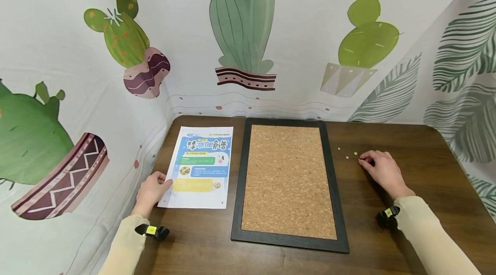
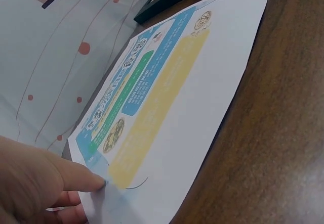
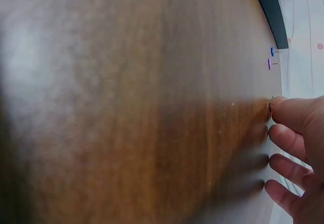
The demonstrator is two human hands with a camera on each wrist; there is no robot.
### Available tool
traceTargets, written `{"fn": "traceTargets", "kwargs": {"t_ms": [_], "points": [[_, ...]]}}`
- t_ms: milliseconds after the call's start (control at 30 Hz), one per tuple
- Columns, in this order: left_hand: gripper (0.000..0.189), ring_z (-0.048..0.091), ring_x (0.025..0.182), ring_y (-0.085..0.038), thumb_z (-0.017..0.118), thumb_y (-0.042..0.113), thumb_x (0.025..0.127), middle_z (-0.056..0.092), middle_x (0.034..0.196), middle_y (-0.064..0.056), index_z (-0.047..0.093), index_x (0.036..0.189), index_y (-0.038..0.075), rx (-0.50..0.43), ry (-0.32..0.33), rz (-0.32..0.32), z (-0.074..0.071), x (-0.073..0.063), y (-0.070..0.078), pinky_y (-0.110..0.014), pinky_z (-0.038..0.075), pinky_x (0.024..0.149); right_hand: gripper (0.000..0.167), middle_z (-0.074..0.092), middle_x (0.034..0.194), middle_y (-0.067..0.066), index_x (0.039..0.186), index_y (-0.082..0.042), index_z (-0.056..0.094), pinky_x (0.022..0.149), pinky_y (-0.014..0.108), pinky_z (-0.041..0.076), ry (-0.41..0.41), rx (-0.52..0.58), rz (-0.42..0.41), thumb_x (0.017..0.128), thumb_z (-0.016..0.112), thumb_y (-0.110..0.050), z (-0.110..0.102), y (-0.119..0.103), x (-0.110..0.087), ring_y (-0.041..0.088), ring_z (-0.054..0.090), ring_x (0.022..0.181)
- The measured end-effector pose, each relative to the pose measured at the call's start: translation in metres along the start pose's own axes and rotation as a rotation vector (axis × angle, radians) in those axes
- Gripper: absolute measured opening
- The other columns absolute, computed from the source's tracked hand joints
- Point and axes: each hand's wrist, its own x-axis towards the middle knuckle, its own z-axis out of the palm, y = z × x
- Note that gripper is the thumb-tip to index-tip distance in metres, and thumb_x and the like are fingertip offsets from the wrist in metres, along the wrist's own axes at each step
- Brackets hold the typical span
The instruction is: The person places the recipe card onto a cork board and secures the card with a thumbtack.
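Note:
A printed paper poster (image 1: 201, 199) with blue, green and yellow blocks lies on the table's left side. My left hand (image 1: 152, 190) pinches its lower left edge, thumb on top and fingers at the underside in the left wrist view. Right of the framed cork board (image 1: 288, 180), my right hand (image 1: 383, 171) has thumb and index finger together at a tiny thumbtack, mostly hidden by the fingertips. Close by are a green thumbtack (image 1: 355, 153), a blue thumbtack (image 3: 272, 52) and a purple thumbtack (image 3: 270, 63), the last two standing point up in the right wrist view.
The cork board's black frame (image 1: 239, 180) lies flat in the middle of the brown wooden table (image 1: 434, 167), between the poster and the thumbtacks. A white cloth with printed cacti (image 1: 248, 25) hangs behind the table and along its left side.

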Motion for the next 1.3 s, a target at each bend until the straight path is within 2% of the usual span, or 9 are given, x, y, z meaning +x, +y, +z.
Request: {"fn": "traceTargets", "kwargs": {"t_ms": [167,367,600,800,1033,1300], "points": [[0.028,0.060,0.085,-0.034,0.065,0.025,0.099,0.065,0.099,-0.020,0.062,0.106,-0.002,0.001,0.002,0.006,-0.001,0.000,0.001,-0.047,0.045,0.072,0.009,0.070,0.091,0.014,0.098,-0.004,0.073,0.073,0.052,0.042,0.005,0.000,0.003,0.094,0.078,-0.011,0.000,-0.002,0.002,0.039,0.056,0.092],[0.026,0.059,0.084,-0.033,0.066,0.025,0.098,0.065,0.096,-0.018,0.062,0.104,-0.001,0.009,0.007,0.005,-0.001,0.000,0.001,-0.045,0.044,0.070,0.013,0.069,0.088,0.012,0.104,-0.005,0.073,0.074,0.054,0.041,0.006,-0.009,-0.003,0.094,0.078,-0.011,0.001,-0.002,0.003,0.039,0.056,0.092],[0.026,0.058,0.083,-0.032,0.067,0.024,0.099,0.064,0.095,-0.017,0.062,0.104,0.000,0.006,0.004,-0.001,0.000,-0.001,0.001,-0.044,0.043,0.069,0.007,0.071,0.096,0.021,0.096,-0.004,0.074,0.079,0.062,0.042,0.018,0.006,0.006,0.093,0.078,-0.008,0.001,-0.005,0.003,0.043,0.056,0.093],[0.025,0.059,0.083,-0.033,0.066,0.024,0.098,0.065,0.095,-0.017,0.063,0.103,0.000,0.008,0.007,0.015,0.000,-0.001,0.001,-0.043,0.043,0.068,0.008,0.072,0.099,0.023,0.097,-0.002,0.072,0.079,0.063,0.044,0.007,0.027,0.035,0.094,0.076,-0.008,-0.001,-0.008,0.002,0.045,0.059,0.095],[0.023,0.059,0.083,-0.033,0.066,0.022,0.098,0.065,0.094,-0.017,0.062,0.102,0.000,0.013,0.007,0.021,0.000,-0.001,0.001,-0.045,0.043,0.069,0.007,0.074,0.093,0.022,0.099,0.001,0.071,0.074,0.051,0.049,0.067,0.107,0.080,0.096,0.071,-0.005,-0.009,-0.011,0.000,0.040,0.067,0.082],[0.023,0.058,0.084,-0.034,0.066,0.021,0.098,0.064,0.096,-0.016,0.062,0.104,0.000,0.021,-0.004,0.004,-0.001,-0.001,0.003,-0.047,0.044,0.071,0.017,0.073,0.098,0.021,0.108,0.001,0.072,0.075,0.043,0.046,0.027,0.159,0.179,0.101,0.067,-0.014,-0.012,-0.008,-0.004,0.038,0.066,0.090]]}}
